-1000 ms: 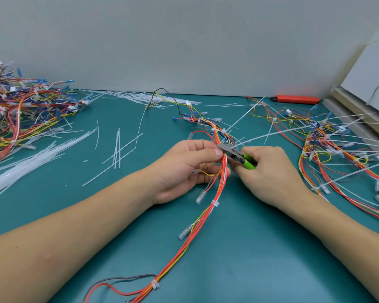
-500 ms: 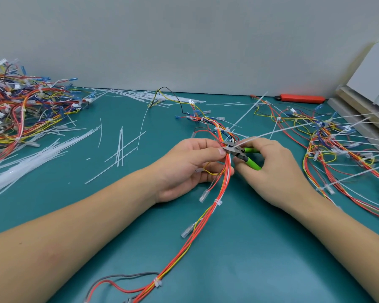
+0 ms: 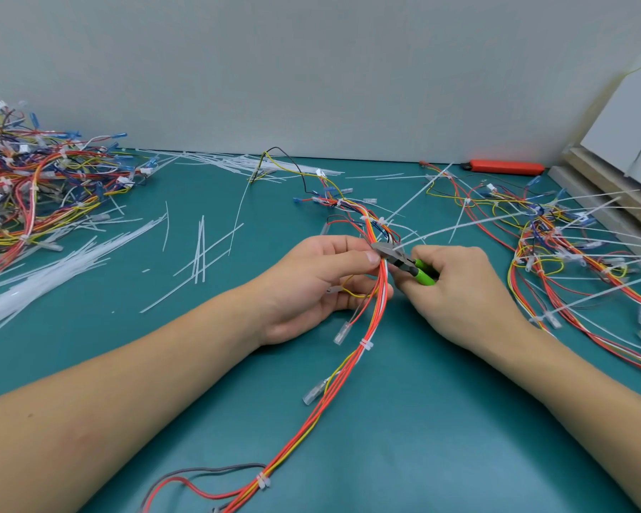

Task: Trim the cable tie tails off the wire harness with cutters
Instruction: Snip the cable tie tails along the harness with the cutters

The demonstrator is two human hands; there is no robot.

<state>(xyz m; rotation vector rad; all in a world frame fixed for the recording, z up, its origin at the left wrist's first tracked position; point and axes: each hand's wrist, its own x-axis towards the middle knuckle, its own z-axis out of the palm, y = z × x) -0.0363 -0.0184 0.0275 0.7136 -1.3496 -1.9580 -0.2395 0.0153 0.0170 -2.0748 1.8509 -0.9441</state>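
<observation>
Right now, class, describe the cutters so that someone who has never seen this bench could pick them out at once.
Start at the teal table and find the two hands at its middle. The right hand grips the cutters, their grey nose against the wire harness that the left hand holds. Their bright green handles set them apart; the other tool, at the back wall, is red.

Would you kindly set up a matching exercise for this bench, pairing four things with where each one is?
Things:
1. cutters
2. orange utility knife
3. pile of finished harnesses
4. wire harness

Places:
A. far left of the table
B. gripped in the right hand
C. at the back by the wall, right of centre
D. pinched in the left hand, trailing toward the camera

Pairs: 1-B, 2-C, 3-A, 4-D
</observation>
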